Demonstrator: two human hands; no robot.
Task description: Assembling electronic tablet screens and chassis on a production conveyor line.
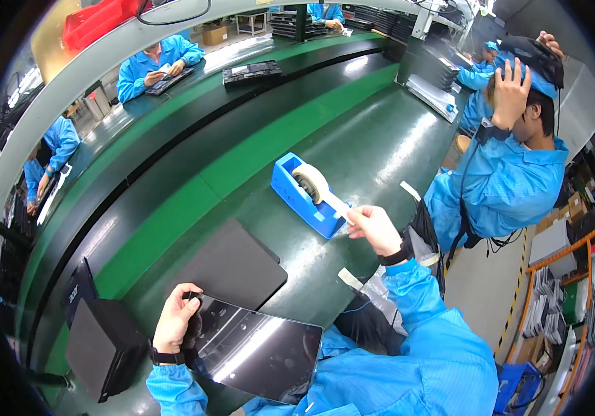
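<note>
My left hand (174, 317) grips a thin, glossy black screen panel (256, 350) by its upper left corner. The panel tilts over my lap at the near edge of the table, with bright reflections across it. At the blue tape dispenser (296, 197), my right hand (375, 229) pinches the free end of a pale tape strip. This strip runs from the tape roll (311, 182) to my fingertips. Dark flat sheets (231, 267) lie stacked between the panel and the dispenser.
A black block-like stack (99, 347) stands at the lower left. Tape pieces (350, 279) stick out at the table's near edge, above black and clear bags (374, 312). On the right, a co-worker in blue (512, 180) raises both hands to the head. A conveyor groove (193, 132) crosses the green table.
</note>
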